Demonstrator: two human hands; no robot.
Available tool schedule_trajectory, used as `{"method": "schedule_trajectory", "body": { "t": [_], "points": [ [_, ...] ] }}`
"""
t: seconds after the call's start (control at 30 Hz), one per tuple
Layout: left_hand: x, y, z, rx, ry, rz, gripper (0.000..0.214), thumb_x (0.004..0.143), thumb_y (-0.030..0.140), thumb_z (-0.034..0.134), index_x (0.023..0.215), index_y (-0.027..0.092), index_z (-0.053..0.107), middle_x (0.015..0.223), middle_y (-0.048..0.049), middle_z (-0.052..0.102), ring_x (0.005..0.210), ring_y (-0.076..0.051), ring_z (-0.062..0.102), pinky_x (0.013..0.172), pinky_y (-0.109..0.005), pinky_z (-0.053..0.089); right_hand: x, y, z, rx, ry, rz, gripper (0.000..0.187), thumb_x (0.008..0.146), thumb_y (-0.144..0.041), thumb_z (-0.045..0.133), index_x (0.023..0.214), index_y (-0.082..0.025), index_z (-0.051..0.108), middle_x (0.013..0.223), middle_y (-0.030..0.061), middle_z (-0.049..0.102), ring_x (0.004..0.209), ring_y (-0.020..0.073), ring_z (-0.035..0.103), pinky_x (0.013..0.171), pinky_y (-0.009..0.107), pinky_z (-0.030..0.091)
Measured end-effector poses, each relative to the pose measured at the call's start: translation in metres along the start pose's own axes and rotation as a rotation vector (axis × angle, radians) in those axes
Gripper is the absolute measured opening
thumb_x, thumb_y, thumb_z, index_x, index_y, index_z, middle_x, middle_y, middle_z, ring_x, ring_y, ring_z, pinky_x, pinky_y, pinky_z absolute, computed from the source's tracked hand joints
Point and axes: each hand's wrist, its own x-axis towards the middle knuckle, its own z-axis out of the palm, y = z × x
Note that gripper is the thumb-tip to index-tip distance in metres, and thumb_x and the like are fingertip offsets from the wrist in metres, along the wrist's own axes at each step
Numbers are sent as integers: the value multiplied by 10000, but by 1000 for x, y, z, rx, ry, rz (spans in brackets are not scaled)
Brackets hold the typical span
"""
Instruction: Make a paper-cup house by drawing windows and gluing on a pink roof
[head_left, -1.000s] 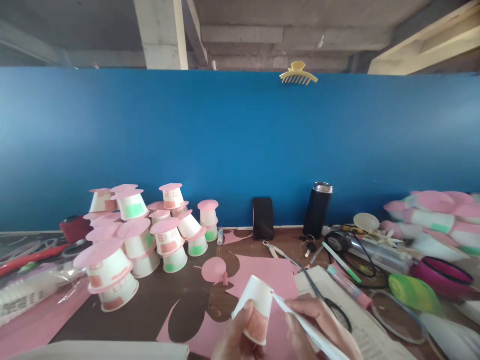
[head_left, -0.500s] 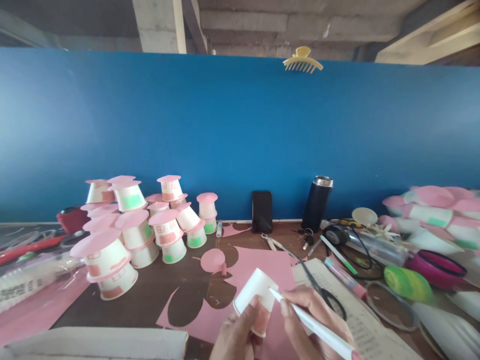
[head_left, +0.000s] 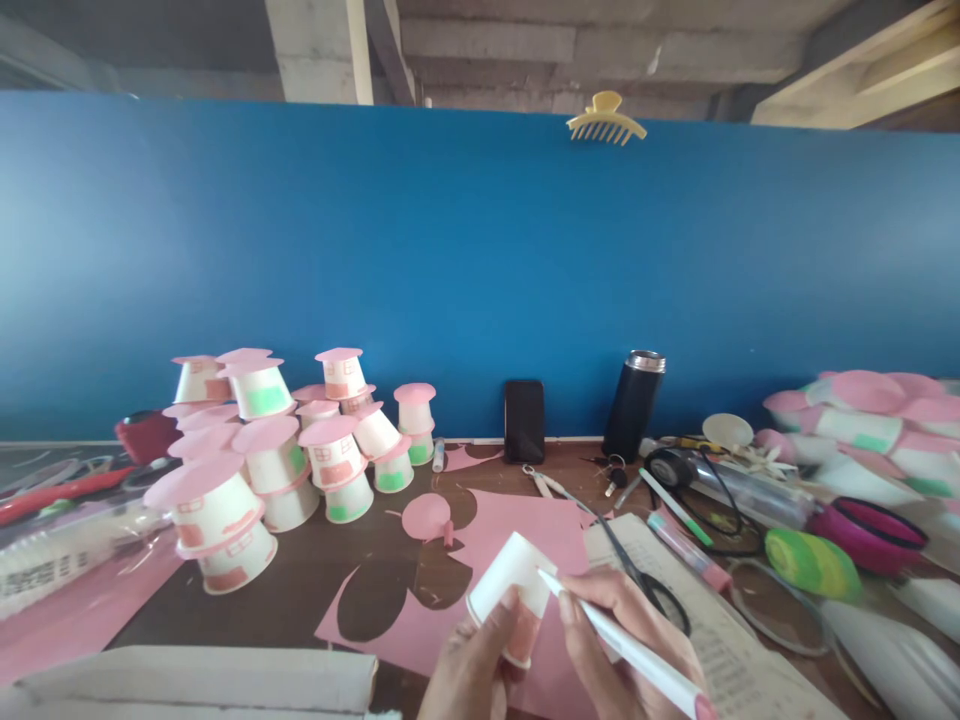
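Observation:
My left hand (head_left: 474, 662) is closed around a white paper cup (head_left: 504, 580), which lies tilted with a pinkish-red coloured patch near its lower end. In my right hand (head_left: 626, 635) is a white marker pen (head_left: 637, 655), its tip touching or very close to the cup's side. Beneath both hands spreads a sheet of pink paper (head_left: 517, 515) with round pieces cut out of it. A pink paper circle (head_left: 425, 517) lies just beyond. Stacked cups (head_left: 225, 515) with pink round tops and drawn red and green patches stand to the left.
A black phone (head_left: 523, 420) leans against the blue partition (head_left: 450, 250), near a black flask (head_left: 634, 405). Scissors (head_left: 637, 575), a printed sheet (head_left: 720, 640), capped markers (head_left: 686, 550) and a green-yellow roll (head_left: 814, 563) crowd the right. A white carton edge (head_left: 195, 680) lies front left.
The pen tip has shifted very slightly up along the cup, and the cup sits a touch higher in view. Both hands keep their grips; the rest is unchanged.

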Motion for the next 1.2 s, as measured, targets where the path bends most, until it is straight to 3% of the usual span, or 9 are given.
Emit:
{"method": "schedule_trajectory", "body": {
  "t": [0.23, 0.47, 0.8, 1.03, 1.2],
  "points": [
    [7, -8, -13, 44, -38, -26, 335, 712, 459, 768, 691, 132, 696, 552, -3, 547, 544, -138, 460, 622, -285, 339, 0, -1, 0, 12, -23, 2, 53, 892, -266, 595, 892, -230, 634, 667, -5, 590, 529, 137, 567, 530, 220, 469],
    [4, -3, -14, 130, -5, -11, 391, 670, 491, 797, 676, 128, 651, 556, 13, 511, 538, -105, 405, 574, -255, 311, 2, 3, -6, -87, -105, -62, 33, 894, -232, 590, 912, -226, 617, 689, -1, 627, 560, 137, 619, 573, 204, 510],
    [7, -9, -13, 89, -8, 12, 451, 646, 539, 795, 681, 121, 630, 539, 36, 449, 517, -86, 331, 567, -274, 249, 2, 6, -5, -112, -108, -89, 46, 911, -234, 572, 940, -225, 606, 699, -9, 622, 584, 140, 627, 572, 213, 513],
    [0, -1, -3, 68, -2, 27, 448, 608, 519, 828, 664, 123, 627, 585, 14, 498, 550, -93, 390, 575, -266, 258, 1, 6, -5, -114, -123, -84, 40, 914, -233, 567, 940, -227, 596, 684, -22, 605, 552, 128, 601, 558, 208, 500],
    [0, -2, -1, 50, -30, 19, 457, 614, 537, 814, 753, 120, 689, 599, -12, 549, 576, -126, 444, 604, -282, 298, 0, 5, -3, -107, -122, -59, 40, 918, -246, 562, 912, -233, 599, 677, -25, 606, 556, 127, 604, 554, 204, 492]
  ]
}}
